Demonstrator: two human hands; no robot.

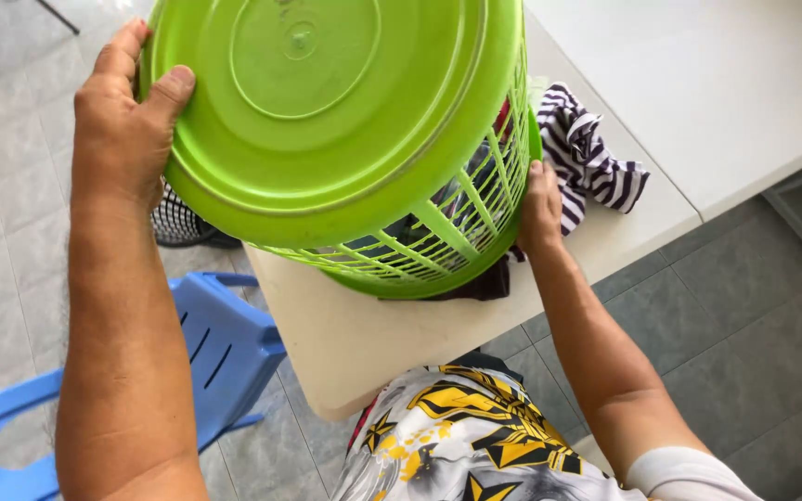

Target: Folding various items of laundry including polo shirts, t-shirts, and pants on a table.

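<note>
A round green plastic basket (327, 121) with slatted sides is tipped upside down over a white table (355, 334), its flat bottom facing me. My left hand (122, 121) grips the edge of the basket's bottom, thumb on the base. My right hand (540, 209) holds the basket's rim low on the right side. Dark and red clothes show through the slats inside. A navy-and-white striped garment (591, 153) lies on the table, spilling out from under the basket's rim.
A blue plastic chair (206, 353) stands to the left of the table on the grey tiled floor. A black mesh object (176, 223) sits behind it. A second white table surface (726, 83) lies at the upper right.
</note>
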